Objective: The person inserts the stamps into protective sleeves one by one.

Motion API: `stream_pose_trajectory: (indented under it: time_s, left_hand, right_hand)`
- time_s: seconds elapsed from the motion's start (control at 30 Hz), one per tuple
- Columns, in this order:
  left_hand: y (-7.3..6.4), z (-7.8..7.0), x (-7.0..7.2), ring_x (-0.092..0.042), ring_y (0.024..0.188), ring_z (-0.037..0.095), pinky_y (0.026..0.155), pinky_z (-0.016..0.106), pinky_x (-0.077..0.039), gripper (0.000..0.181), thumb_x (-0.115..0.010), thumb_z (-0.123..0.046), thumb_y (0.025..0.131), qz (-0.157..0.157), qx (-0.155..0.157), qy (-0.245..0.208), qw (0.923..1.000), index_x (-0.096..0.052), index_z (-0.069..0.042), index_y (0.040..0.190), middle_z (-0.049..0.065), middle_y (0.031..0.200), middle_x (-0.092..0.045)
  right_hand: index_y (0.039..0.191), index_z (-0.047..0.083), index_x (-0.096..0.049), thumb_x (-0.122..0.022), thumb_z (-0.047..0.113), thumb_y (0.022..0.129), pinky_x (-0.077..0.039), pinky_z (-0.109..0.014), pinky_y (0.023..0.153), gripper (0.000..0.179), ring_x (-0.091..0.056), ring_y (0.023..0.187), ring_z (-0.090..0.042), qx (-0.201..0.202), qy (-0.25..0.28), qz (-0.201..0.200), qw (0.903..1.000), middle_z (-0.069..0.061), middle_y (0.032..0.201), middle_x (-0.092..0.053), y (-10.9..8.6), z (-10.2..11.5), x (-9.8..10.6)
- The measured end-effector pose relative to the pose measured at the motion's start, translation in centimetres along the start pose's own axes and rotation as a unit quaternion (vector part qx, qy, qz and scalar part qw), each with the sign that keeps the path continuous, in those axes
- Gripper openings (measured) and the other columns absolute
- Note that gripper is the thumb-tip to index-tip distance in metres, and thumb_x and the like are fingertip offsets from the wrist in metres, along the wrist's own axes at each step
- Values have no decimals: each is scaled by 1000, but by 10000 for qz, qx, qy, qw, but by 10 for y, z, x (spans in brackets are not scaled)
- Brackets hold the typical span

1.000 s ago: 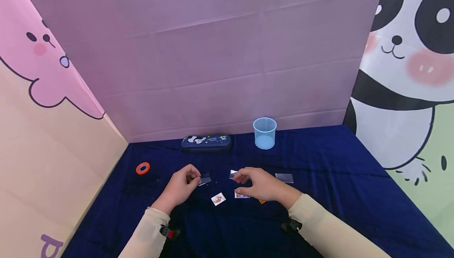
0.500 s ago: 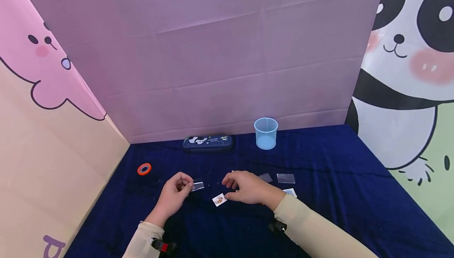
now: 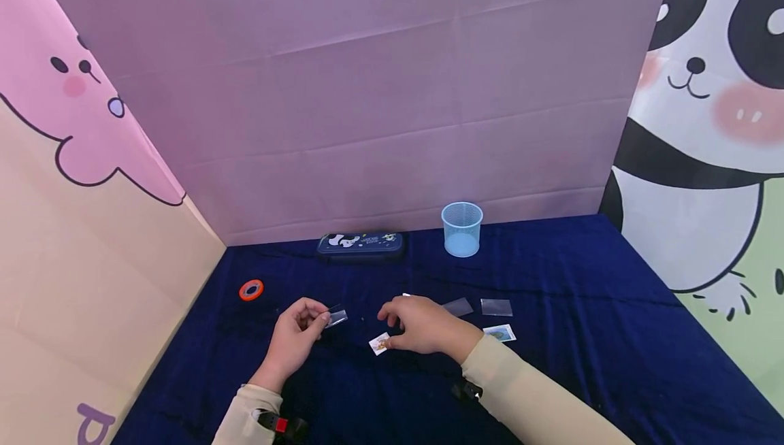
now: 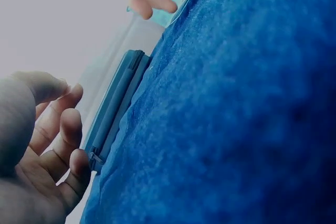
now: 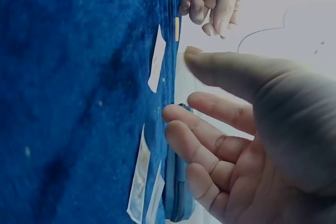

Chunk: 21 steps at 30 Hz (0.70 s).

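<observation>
My left hand [image 3: 296,337] pinches a small clear plastic sleeve [image 3: 336,318] between thumb and fingers, above the dark blue cloth. In the left wrist view the sleeve barely shows at the fingertips. My right hand [image 3: 424,324] hovers with fingers loosely bent and nothing in its grasp. Its thumb overlaps a small white picture card [image 3: 377,344] in the head view. From the right wrist view, that hand's fingers [image 5: 181,135] are apart from the cards [image 5: 139,177] on the cloth. A blue picture card [image 3: 503,333] lies right of the right wrist; the hand hides other pieces beneath it.
Two clear sleeves [image 3: 497,307] lie right of the right hand. An orange tape roll [image 3: 251,290] is at the left. Along the back stand a navy pencil case [image 3: 360,245] and a light blue mesh cup [image 3: 462,231], before a fabric wall [image 3: 367,125].
My left hand has drawn left and nearer with the clear sleeve. My right hand has shifted left toward the small white card, uncovering a clear sleeve and the blue picture card.
</observation>
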<state>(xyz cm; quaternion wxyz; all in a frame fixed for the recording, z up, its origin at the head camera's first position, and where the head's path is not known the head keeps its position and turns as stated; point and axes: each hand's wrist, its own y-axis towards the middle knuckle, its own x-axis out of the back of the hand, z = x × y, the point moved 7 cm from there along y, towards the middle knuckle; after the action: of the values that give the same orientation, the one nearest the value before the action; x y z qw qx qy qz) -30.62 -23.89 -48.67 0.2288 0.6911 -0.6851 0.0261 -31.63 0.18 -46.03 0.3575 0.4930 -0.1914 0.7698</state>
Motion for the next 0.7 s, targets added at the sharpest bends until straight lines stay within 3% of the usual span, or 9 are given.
stream_pose_trajectory:
  time_s: [0.2,0.7]
  left_hand:
    - [-3,-1,10,-55,62,17,56,27,-44,8,-74,-8,98,-260,-11,106,9996,-70,-14,102,7,82,-63]
    - [1,1,15,-49,59,15,54,26,-40,7,-75,-8,97,-332,-133,304,9989,-70,-8,102,6,81,-63]
  right_hand:
    - [122,17,-75,-85,36,89,-53,-41,93,40,-63,93,-12,62,-516,105,9986,6,101,-67,1,7,-6]
    - [115,15,-81,-86,30,88,-53,-35,83,32,-63,90,-13,341,-956,-120,9948,5,98,-65,2,9,-11]
